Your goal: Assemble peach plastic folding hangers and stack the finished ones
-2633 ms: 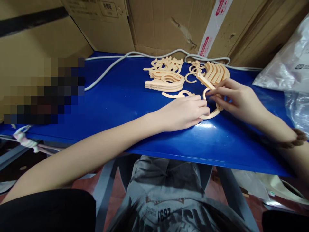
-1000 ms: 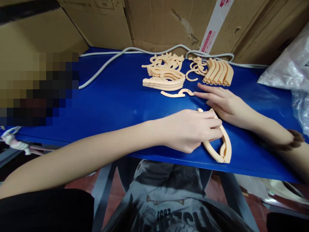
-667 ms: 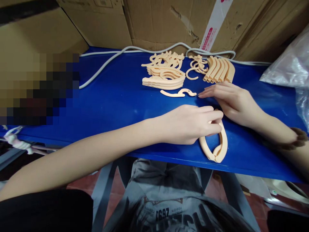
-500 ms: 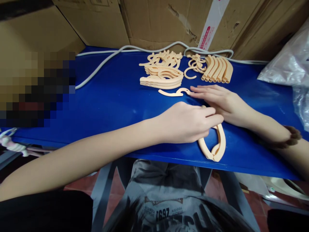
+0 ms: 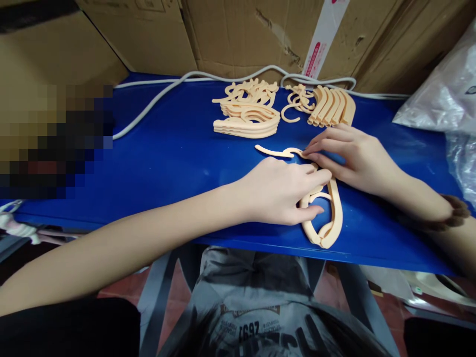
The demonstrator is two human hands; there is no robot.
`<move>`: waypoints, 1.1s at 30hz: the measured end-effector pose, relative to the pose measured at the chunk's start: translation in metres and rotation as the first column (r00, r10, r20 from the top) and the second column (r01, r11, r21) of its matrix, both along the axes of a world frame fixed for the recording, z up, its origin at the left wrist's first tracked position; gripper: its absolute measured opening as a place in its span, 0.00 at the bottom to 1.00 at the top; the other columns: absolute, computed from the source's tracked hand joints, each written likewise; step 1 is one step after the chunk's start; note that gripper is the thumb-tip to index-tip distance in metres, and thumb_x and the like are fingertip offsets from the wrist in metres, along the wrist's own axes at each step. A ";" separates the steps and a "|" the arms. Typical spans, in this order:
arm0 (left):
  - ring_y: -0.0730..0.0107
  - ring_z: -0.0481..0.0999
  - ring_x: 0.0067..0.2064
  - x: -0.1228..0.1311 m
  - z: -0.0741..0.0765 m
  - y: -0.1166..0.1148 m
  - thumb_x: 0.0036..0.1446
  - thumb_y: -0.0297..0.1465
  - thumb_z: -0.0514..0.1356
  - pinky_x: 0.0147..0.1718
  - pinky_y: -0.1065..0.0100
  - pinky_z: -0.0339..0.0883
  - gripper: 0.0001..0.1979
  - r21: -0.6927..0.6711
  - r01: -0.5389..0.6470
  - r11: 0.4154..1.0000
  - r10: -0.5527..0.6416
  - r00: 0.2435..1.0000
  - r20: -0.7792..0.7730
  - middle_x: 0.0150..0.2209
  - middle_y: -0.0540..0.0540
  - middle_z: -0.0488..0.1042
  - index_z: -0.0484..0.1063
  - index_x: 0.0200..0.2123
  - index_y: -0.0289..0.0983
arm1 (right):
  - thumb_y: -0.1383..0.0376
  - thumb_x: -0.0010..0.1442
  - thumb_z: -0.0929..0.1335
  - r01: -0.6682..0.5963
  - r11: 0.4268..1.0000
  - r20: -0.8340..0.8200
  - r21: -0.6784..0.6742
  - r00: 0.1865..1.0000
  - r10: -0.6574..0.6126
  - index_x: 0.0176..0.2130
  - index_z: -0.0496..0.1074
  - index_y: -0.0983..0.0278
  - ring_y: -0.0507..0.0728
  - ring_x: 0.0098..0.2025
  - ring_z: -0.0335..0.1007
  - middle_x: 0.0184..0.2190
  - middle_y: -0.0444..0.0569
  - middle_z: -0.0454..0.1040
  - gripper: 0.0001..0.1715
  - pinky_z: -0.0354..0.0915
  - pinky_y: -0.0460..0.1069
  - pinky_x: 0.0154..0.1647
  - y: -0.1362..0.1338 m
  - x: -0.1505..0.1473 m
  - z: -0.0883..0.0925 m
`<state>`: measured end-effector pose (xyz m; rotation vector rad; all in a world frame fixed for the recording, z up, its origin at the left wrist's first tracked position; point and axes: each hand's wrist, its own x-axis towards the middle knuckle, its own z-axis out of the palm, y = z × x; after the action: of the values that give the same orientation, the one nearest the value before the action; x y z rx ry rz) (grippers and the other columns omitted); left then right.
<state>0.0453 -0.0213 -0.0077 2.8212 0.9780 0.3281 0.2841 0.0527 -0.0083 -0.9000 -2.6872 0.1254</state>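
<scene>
A beige folding clothes hanger lies near the table's front edge, its curved arms folded into a loop. My left hand is over its upper part, fingers closed on it and thumb reaching across the loop. My right hand bends its fingers onto the hanger's far end, where a beige hook sticks out to the left. The joint between hook and arms is mostly hidden under my fingers.
Stacked beige folded hangers lie at the back of the blue table. Loose hooks and a row of curved arms lie beside them. A white cable runs behind, before cardboard boxes. A plastic bag stands right.
My right hand has curled its fingers down onto the hanger's far end. The hook has shifted slightly right and nearer. My left thumb now shows across the loop.
</scene>
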 end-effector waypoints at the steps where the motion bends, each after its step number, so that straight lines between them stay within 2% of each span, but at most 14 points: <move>1: 0.55 0.87 0.48 -0.001 0.000 0.000 0.76 0.41 0.63 0.29 0.61 0.54 0.16 -0.001 -0.014 1.000 0.014 1.000 0.009 0.48 0.44 0.88 0.80 0.57 0.38 | 0.49 0.81 0.62 0.004 1.000 -0.007 0.000 1.000 -0.004 0.51 0.87 0.51 0.70 0.55 0.83 0.51 0.54 0.87 0.25 0.78 0.69 0.58 -0.001 0.000 0.001; 5: 0.56 0.86 0.46 -0.002 0.001 0.000 0.72 0.38 0.65 0.29 0.62 0.53 0.14 -0.021 -0.041 0.999 0.041 0.999 0.014 0.46 0.46 0.87 0.82 0.55 0.38 | 0.50 0.82 0.61 -0.088 0.995 -0.036 -0.049 0.996 0.086 0.61 0.85 0.53 0.69 0.63 0.82 0.62 0.54 0.86 0.28 0.76 0.67 0.66 -0.001 0.000 0.000; 7: 0.56 0.86 0.47 -0.003 0.002 0.000 0.71 0.37 0.64 0.28 0.62 0.53 0.14 -0.039 -0.030 0.999 0.030 0.999 0.015 0.47 0.46 0.87 0.82 0.54 0.38 | 0.49 0.82 0.62 -0.125 0.990 -0.027 -0.061 0.992 0.124 0.62 0.85 0.54 0.69 0.62 0.83 0.64 0.53 0.86 0.28 0.76 0.66 0.66 -0.001 0.001 -0.002; 11: 0.56 0.86 0.53 -0.004 0.006 0.000 0.71 0.34 0.63 0.31 0.62 0.59 0.16 -0.112 0.003 0.994 -0.005 1.000 -0.019 0.52 0.47 0.87 0.81 0.58 0.39 | 0.48 0.81 0.63 -0.048 0.999 0.003 -0.015 0.999 0.048 0.51 0.87 0.52 0.68 0.55 0.85 0.54 0.52 0.89 0.25 0.77 0.66 0.59 0.000 0.004 -0.001; 14: 0.55 0.86 0.57 -0.006 0.009 0.000 0.71 0.33 0.62 0.32 0.62 0.63 0.20 -0.136 0.017 0.991 -0.024 0.998 -0.055 0.61 0.46 0.85 0.78 0.63 0.40 | 0.48 0.80 0.64 0.011 1.000 -0.001 0.017 1.000 -0.010 0.45 0.85 0.52 0.69 0.52 0.85 0.49 0.52 0.88 0.23 0.77 0.66 0.56 0.001 0.009 0.003; 16: 0.55 0.86 0.56 -0.007 0.010 0.002 0.71 0.33 0.62 0.33 0.63 0.65 0.22 -0.136 0.010 0.991 -0.019 0.998 -0.063 0.62 0.44 0.84 0.77 0.66 0.39 | 0.49 0.79 0.66 0.046 0.999 -0.021 0.015 0.999 -0.046 0.45 0.83 0.53 0.69 0.51 0.85 0.47 0.53 0.87 0.20 0.77 0.65 0.54 0.002 0.013 0.006; 19: 0.57 0.85 0.51 -0.010 0.008 0.007 0.72 0.32 0.62 0.35 0.63 0.68 0.23 -0.114 -0.006 0.993 0.000 0.998 -0.056 0.58 0.43 0.85 0.75 0.67 0.37 | 0.50 0.76 0.69 0.092 0.996 -0.085 0.010 0.992 -0.090 0.47 0.82 0.55 0.67 0.45 0.84 0.43 0.54 0.86 0.16 0.76 0.62 0.48 0.002 0.018 0.011; 22: 0.55 0.84 0.56 -0.014 0.005 0.012 0.74 0.28 0.60 0.41 0.64 0.72 0.21 -0.023 -0.021 1.000 0.020 0.999 -0.028 0.61 0.40 0.83 0.75 0.66 0.35 | 0.50 0.73 0.74 0.141 0.990 -0.241 -0.026 0.960 -0.143 0.48 0.82 0.55 0.62 0.41 0.82 0.43 0.51 0.86 0.13 0.76 0.59 0.47 0.000 0.020 0.016; 25: 0.49 0.82 0.61 -0.017 0.000 0.016 0.74 0.24 0.57 0.46 0.60 0.75 0.19 0.094 -0.087 0.992 0.091 0.995 -0.037 0.60 0.36 0.83 0.77 0.64 0.32 | 0.46 0.65 0.82 0.190 0.974 -0.499 -0.126 0.836 -0.227 0.46 0.84 0.53 0.60 0.43 0.80 0.43 0.50 0.86 0.18 0.75 0.59 0.49 -0.003 0.017 0.022; 28: 0.47 0.83 0.56 -0.020 -0.004 0.018 0.73 0.22 0.55 0.49 0.57 0.76 0.17 0.204 -0.150 0.967 0.161 0.986 -0.038 0.54 0.35 0.85 0.80 0.57 0.30 | 0.45 0.51 0.88 0.193 0.950 -0.726 -0.247 0.613 -0.313 0.42 0.84 0.52 0.58 0.39 0.77 0.37 0.46 0.84 0.25 0.74 0.59 0.47 -0.003 0.010 0.028; 31: 0.43 0.82 0.56 -0.020 -0.005 0.020 0.71 0.20 0.54 0.53 0.53 0.77 0.17 0.273 -0.199 0.941 0.210 0.978 -0.013 0.52 0.32 0.85 0.80 0.54 0.29 | 0.48 0.42 0.91 0.155 0.914 -0.805 -0.374 0.436 -0.403 0.38 0.86 0.53 0.56 0.34 0.71 0.33 0.44 0.78 0.28 0.75 0.60 0.48 0.001 0.009 0.031; 33: 0.40 0.81 0.59 -0.020 -0.004 0.020 0.71 0.19 0.53 0.57 0.47 0.77 0.18 0.276 -0.198 0.941 0.204 0.979 0.008 0.54 0.29 0.84 0.80 0.55 0.29 | 0.49 0.45 0.90 0.120 0.889 -0.789 -0.443 0.419 -0.450 0.36 0.86 0.54 0.57 0.34 0.71 0.32 0.46 0.76 0.24 0.76 0.61 0.49 0.005 0.013 0.031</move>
<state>0.0256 -0.0011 -0.0120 2.9765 1.3256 0.4945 0.2968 0.0579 0.0224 -0.9957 -1.4971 0.7572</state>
